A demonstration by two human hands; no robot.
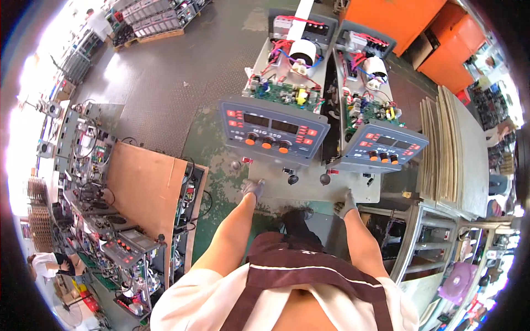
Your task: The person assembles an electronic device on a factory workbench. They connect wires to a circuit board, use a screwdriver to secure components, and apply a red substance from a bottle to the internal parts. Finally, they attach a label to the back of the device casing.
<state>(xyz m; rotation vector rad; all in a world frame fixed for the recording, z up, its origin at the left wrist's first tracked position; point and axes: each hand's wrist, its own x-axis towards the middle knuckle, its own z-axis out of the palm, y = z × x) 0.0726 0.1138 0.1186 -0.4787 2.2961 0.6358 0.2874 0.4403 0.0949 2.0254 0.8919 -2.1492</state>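
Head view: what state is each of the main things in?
Left machine: uncovered, insides exposed
Right machine: uncovered, insides exposed
Displays: dark on both machines
Left hand: gloved, by the pale base sheet; grip unclear
Right hand: gloved, by the same sheet; grip unclear
Wooden sheets: stacked together

On the board [309, 192] stand two machines side by side, the left machine [273, 129] and the right machine [381, 144], with the left hand [254, 188] at the board's near left corner and the right hand [346, 205] at its near edge, toward the right. Left of the board lies a flat sheet [144, 179]; beyond the board are a loaded pallet [161, 35], far left, and cabinets [395, 19], right. Right of the board stands a panel stack [455, 149], with a frame rack [433, 245] nearer than the board, also right.
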